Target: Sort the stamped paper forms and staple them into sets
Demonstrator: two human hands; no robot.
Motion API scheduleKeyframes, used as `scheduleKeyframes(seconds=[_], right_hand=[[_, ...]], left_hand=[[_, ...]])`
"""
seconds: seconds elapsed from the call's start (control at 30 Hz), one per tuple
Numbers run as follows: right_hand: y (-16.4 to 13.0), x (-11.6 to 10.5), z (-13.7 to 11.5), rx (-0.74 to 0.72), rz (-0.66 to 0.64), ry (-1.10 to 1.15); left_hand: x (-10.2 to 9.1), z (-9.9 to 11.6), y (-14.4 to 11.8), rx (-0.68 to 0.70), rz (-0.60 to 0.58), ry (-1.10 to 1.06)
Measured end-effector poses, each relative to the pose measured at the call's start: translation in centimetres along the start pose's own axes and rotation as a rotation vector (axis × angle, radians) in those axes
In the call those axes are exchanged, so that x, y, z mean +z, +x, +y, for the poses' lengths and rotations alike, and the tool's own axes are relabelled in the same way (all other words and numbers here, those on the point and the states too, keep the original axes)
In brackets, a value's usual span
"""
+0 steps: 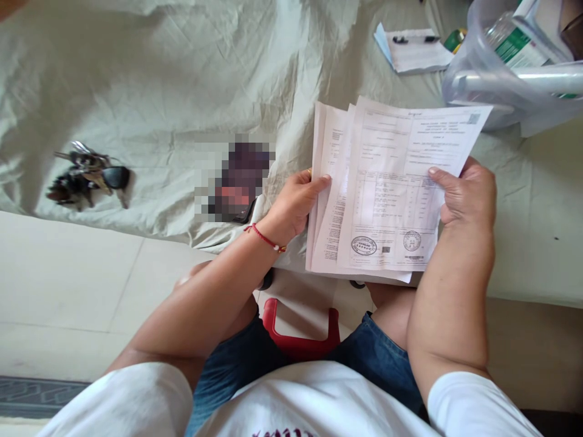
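Several printed paper sheets [392,158] are held up between my two hands, slightly fanned. The front sheet carries a table, two round ink stamps near its lower edge and a small square code at its top right corner. My left hand [298,203], with a ring and a red string bracelet at the wrist, pinches the left edge of the rear sheets, thumb on top. My right hand [469,191] grips the right edge of the front sheet, its thumb on the printed side and its other fingers hidden behind.
On the pale cloth [159,79] lie a bunch of keys [91,173] and a blurred-out dark phone-like object [243,182]. At the upper right are a notepad [421,54] with a pen [416,40] and a clear plastic bin [473,79] of items. A red stool [300,343] is below me.
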State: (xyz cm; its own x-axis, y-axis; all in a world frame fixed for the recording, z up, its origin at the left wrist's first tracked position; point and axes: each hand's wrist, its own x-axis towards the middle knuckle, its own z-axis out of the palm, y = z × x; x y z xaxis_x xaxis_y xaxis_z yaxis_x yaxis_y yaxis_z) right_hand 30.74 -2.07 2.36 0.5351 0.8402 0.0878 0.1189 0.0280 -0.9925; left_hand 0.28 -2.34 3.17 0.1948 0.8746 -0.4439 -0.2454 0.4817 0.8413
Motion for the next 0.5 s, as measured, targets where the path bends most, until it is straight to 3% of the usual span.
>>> scheduleKeyframes(seconds=[0.27, 0.5], right_hand=[[2.2, -1.1, 1.5, -0.075, 0.136, -0.028], [2.7, -1.6, 2.0, -0.04, 0.143, -0.087]], left_hand=[[-0.5, -0.3, 0.1, 0.015, -0.015, 0.006], [-0.8, -0.6, 0.3, 0.046, -0.052, 0.023]])
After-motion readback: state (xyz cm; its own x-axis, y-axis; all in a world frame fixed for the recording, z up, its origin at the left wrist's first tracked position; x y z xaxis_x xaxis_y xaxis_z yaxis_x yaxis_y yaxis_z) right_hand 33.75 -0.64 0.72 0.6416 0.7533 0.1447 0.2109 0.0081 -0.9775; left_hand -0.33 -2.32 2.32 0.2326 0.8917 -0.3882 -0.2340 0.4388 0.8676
